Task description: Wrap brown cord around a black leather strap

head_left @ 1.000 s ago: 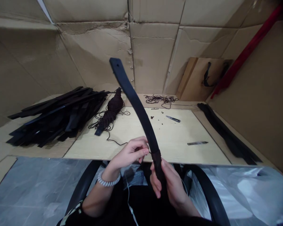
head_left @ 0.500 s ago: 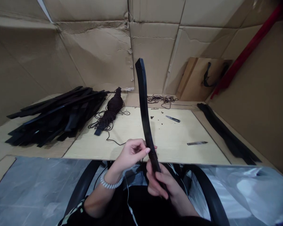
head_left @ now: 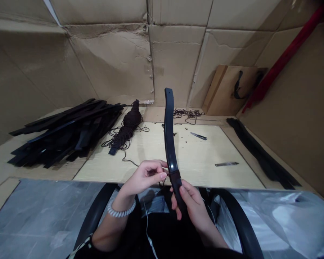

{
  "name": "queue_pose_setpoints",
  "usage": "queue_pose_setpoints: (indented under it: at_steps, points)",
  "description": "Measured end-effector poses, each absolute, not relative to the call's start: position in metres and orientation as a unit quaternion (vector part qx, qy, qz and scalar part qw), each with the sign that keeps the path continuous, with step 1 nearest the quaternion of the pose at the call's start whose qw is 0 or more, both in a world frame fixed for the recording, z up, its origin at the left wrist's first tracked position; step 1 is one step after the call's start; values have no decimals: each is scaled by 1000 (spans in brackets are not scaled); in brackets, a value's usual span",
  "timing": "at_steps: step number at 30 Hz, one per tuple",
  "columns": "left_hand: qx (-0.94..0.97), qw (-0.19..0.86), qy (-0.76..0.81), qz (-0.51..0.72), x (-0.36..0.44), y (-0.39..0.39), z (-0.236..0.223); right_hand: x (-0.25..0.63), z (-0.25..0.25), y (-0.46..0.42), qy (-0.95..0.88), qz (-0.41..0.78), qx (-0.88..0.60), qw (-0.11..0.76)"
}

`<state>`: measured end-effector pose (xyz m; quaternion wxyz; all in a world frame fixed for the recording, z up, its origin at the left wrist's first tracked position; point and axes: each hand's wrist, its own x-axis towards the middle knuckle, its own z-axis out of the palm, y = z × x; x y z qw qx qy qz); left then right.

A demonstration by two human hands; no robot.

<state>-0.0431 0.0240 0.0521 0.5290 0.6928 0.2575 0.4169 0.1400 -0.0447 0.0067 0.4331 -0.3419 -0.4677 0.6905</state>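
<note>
My right hand [head_left: 191,201] grips the lower end of a long, curved black strap [head_left: 169,140], which stands almost upright with a small hole near its tip. A dark cord binding [head_left: 175,176] wraps the strap just above that hand. My left hand [head_left: 145,176], with a white coiled bracelet [head_left: 121,210] on its wrist, pinches a thin dark cord close to the binding. Beyond the hands, a bundle of dark brown cord [head_left: 129,124] lies on a plywood board [head_left: 197,162], with loose loops around it.
A heap of black straps [head_left: 67,133] lies to the left of the board, and more black straps [head_left: 261,153] lie to the right. A small folding knife [head_left: 198,136] and a flat blade [head_left: 226,164] rest on the board. Cardboard lines the walls. Black chair arms [head_left: 95,212] flank me.
The strap has swung from leaning left to nearly upright, and its tip has dropped lower. The binding now shows more clearly above my right hand.
</note>
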Motion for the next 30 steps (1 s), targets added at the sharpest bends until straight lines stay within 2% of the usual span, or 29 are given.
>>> queue_pose_setpoints:
  at_steps: [3,8,13,22,30]
  points:
    - [698,508,260,432,-46,19,55,139,7,-44,-477,679,-346,438]
    - [736,408,261,473,-47,8,65,138,5,-44,-539,599,-393,443]
    - [760,408,245,443,-44,-1,68,139,-2,-43,-605,500,-417,458]
    - [752,417,250,444,-46,8,60,145,9,-51,-546,610,-335,467]
    - [754,420,237,446,-50,10,61,143,8,-52,-534,634,-311,465]
